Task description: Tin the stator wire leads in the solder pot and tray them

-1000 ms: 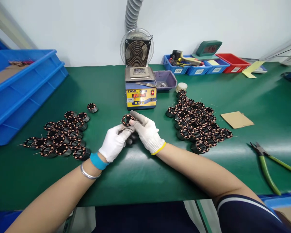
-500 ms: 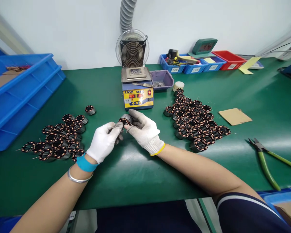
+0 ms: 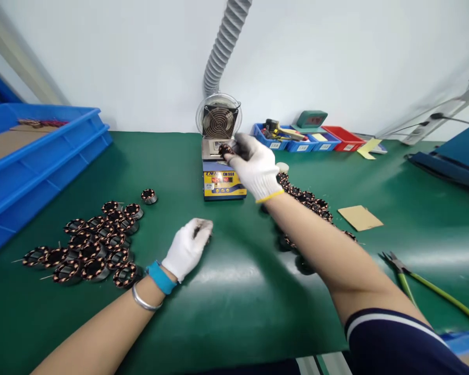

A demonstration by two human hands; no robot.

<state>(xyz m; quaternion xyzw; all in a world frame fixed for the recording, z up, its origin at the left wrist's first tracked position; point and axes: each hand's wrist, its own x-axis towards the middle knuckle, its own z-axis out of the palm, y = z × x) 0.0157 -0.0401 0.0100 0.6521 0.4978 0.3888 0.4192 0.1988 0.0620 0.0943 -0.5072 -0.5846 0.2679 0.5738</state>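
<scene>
My right hand (image 3: 256,164), in a white glove, grips a small motor stator with copper windings (image 3: 225,151) over the metal top of the yellow and blue solder pot (image 3: 224,185). Its fingers hide part of the stator and of the pot's top. My left hand (image 3: 189,245), gloved too, is closed above the green table, with fingertips pressed together; whether anything is between them cannot be made out. Several stators (image 3: 96,250) are grouped to the left of it. More stators (image 3: 307,198) lie at the right, partly behind my right forearm.
A round fan (image 3: 219,121) and a grey hose (image 3: 224,49) rise behind the pot. Blue trays (image 3: 50,151) stand at the left, small bins (image 3: 301,147) at the back right. Cardboard (image 3: 360,217) and green-handled pliers (image 3: 433,281) lie at the right.
My right hand has moved up and away with the stator, from between both hands to the pot's top. My left hand has let go of it and sits lower. The view has shifted.
</scene>
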